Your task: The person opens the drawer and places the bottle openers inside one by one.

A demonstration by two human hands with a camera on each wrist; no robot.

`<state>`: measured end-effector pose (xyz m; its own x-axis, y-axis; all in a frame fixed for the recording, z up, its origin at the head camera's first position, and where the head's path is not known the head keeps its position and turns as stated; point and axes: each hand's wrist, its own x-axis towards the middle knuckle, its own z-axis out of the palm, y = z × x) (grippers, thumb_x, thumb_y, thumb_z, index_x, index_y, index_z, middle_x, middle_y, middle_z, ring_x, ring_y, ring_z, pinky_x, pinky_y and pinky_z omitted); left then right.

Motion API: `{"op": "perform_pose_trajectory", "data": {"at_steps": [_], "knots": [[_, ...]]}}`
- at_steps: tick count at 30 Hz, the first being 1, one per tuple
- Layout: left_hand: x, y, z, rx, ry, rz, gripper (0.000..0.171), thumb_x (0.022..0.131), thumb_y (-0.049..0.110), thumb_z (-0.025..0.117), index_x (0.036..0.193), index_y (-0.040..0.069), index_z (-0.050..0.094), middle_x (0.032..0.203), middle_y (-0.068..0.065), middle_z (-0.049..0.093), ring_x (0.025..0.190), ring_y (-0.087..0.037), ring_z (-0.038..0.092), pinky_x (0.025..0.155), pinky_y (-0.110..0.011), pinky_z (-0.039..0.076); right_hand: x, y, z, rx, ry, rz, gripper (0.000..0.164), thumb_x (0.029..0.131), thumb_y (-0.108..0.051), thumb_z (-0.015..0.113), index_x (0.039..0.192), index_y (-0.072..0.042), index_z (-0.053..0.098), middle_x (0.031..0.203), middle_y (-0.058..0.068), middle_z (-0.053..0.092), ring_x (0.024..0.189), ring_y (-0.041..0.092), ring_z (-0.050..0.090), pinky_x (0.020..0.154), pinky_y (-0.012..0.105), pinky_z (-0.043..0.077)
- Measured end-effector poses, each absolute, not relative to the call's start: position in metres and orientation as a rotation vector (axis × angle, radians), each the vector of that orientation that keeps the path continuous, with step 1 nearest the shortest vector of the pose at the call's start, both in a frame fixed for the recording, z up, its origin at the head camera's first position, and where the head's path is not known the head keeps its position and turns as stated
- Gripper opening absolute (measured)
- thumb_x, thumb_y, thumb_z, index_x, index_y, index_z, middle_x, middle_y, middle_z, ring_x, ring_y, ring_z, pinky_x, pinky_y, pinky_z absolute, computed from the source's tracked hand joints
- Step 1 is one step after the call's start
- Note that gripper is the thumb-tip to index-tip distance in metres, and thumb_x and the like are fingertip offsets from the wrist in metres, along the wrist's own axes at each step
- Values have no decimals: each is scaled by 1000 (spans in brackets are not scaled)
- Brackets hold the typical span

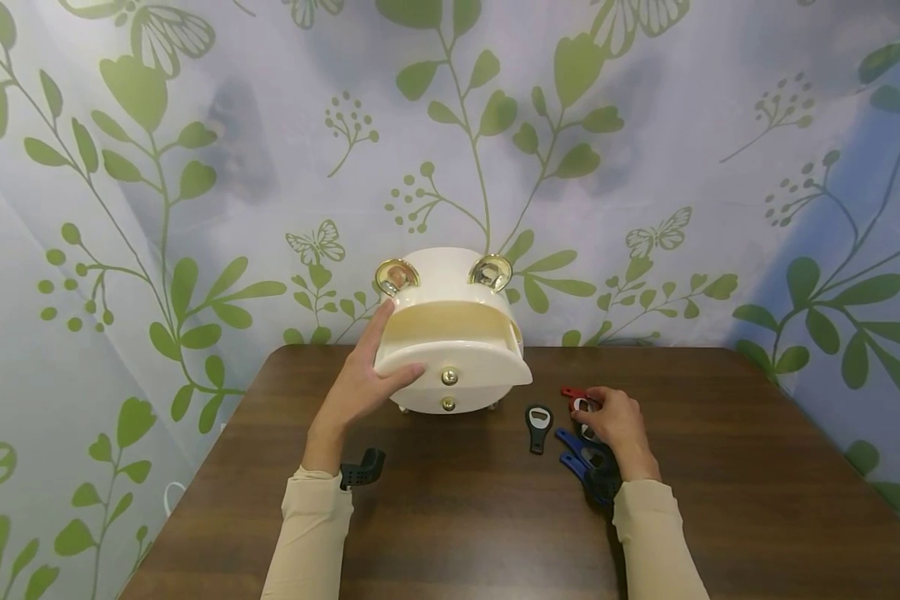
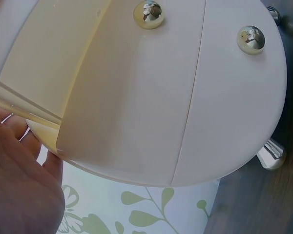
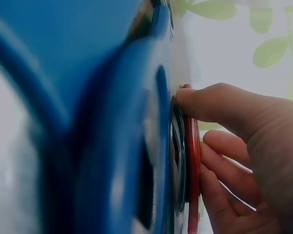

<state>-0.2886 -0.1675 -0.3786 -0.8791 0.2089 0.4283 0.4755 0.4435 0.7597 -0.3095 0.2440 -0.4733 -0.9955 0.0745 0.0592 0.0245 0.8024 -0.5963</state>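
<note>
A rounded white drawer cabinet point(image 1: 450, 275) with gold-rimmed ears stands on the table, its upper drawer point(image 1: 435, 358) pulled out. My left hand point(image 1: 360, 379) grips the cabinet's left side, thumb across the drawer front and fingers along the side. In the left wrist view, fingers point(image 2: 51, 163) reach behind the cabinet's edge. My right hand point(image 1: 618, 421) is over bottle openers at the right. The right wrist view shows thumb and fingers pinching around a red bottle opener point(image 3: 193, 170), beside a black bottle opener point(image 3: 178, 141); the thumb tip also seems to touch the black one.
A black bottle opener point(image 1: 538, 427) lies apart, between the cabinet and my right hand. Blue bottle openers point(image 1: 570, 460) lie nearer, partly under the right wrist's dark camera point(image 1: 602, 482). The brown table point(image 1: 457, 525) meets a leaf-patterned curtain point(image 1: 270, 167) behind the cabinet.
</note>
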Motion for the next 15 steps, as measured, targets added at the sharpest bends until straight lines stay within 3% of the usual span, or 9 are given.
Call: {"op": "perform_pose_trajectory", "data": {"at_steps": [15], "knots": [[-287,-168,-378,-579,-2431,-1403,101,87,48,80,165,41,17,170,18,14,155,-17,24,121,-56,28,-308,235,-446,37,-2754,979,51,90,-24,79,131,3,66,123,26,70,109,43,66,94,57,53]]}}
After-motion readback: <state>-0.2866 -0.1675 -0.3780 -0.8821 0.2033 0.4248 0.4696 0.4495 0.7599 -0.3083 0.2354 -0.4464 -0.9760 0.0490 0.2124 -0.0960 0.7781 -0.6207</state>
